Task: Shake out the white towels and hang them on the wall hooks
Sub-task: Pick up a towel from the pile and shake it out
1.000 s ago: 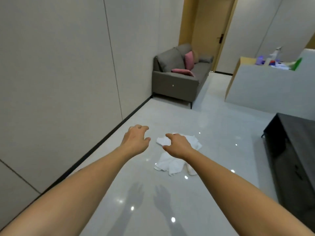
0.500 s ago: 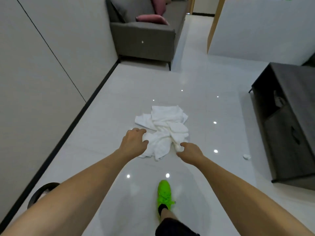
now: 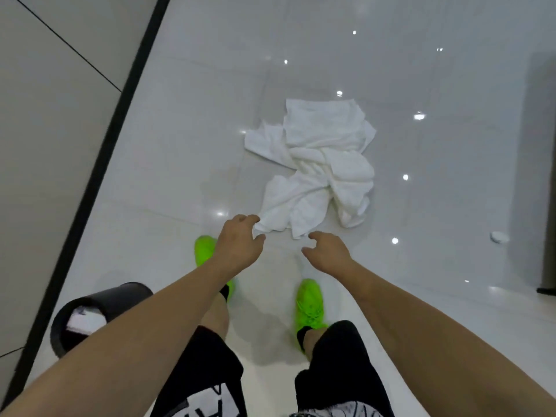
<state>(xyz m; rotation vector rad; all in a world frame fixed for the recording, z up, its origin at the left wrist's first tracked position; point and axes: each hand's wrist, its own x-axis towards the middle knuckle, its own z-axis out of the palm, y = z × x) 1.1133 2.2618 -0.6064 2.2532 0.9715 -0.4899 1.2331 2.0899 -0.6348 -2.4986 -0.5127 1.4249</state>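
Note:
A crumpled pile of white towels point(image 3: 319, 164) lies on the glossy white floor in front of my feet. My left hand point(image 3: 237, 245) reaches down to the pile's near left corner. That corner sits between its spread thumb and forefinger, and the towel lies flat on the floor. My right hand point(image 3: 328, 251) hovers just short of the pile's near edge, fingers loosely spread and holding nothing. No wall hooks are in view.
A black waste bin point(image 3: 129, 291) with something white inside stands at the lower left beside the grey wall point(image 3: 45, 130) and its black skirting. A dark cabinet point(image 3: 546, 176) fills the right edge. A small white scrap point(image 3: 499, 237) lies on the floor. My green shoes point(image 3: 310, 305) stand below my hands.
The view has tipped down and I have stepped up to the pile; both shoes now show. Both hands have dropped to the towels' near edge, the left one at a corner.

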